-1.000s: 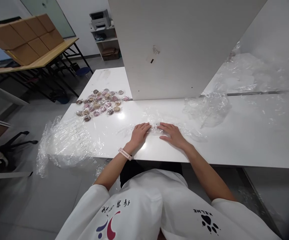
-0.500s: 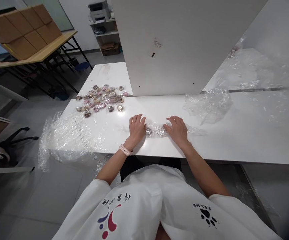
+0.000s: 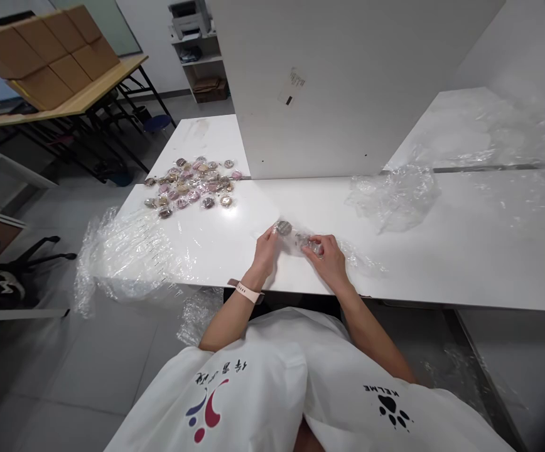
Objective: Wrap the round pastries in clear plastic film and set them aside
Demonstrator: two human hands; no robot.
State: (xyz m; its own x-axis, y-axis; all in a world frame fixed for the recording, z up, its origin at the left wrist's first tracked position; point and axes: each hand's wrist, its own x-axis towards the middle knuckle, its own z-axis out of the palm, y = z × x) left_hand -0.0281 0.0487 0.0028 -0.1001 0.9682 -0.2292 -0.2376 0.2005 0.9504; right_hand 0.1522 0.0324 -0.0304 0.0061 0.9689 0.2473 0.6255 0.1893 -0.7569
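Note:
A clear plastic wrap (image 3: 296, 238) with small round dark pieces (image 3: 283, 228) inside lies between my hands, over the white table near its front edge. My left hand (image 3: 265, 251) pinches the wrap's left end beside one round piece. Closer to the right end, my right hand (image 3: 328, 258) has its fingers curled over the wrap and the pieces in it. The loose tail of the plastic trails out past my right hand. What exactly the round pieces are is too small to tell.
Many small wrapped round pieces (image 3: 197, 185) lie heaped at the table's left. A stack of clear plastic bags (image 3: 140, 248) hangs over the front left edge. Crumpled clear film (image 3: 395, 194) lies to the right. A tall white panel (image 3: 329, 94) stands behind.
My hands have gone from resting with fingers spread at both ends of the wrap to gripping it. The wrap has tilted, its left end lifted and farther from me.

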